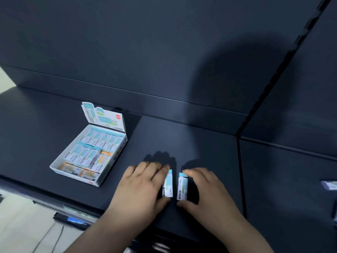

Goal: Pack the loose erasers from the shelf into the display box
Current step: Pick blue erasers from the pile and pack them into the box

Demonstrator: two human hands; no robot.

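On the dark shelf [191,143] stands a white display box [116,157] at the left, lid flap upright, holding several sleeved erasers in blue and orange. Two loose erasers lie side by side near the front edge. My left hand [140,187] pinches the left eraser [168,185] between fingertips at its far end and thumb at its near end. My right hand [206,192] grips the right eraser [182,187] the same way. Both erasers still touch the shelf, white sleeves with blue tops.
A vertical divider [240,176] bounds the shelf on the right; beyond it another small packet [330,185] lies at the frame edge. The shelf's back panel rises behind. Below the front edge are a price rail [73,219] and pale floor.
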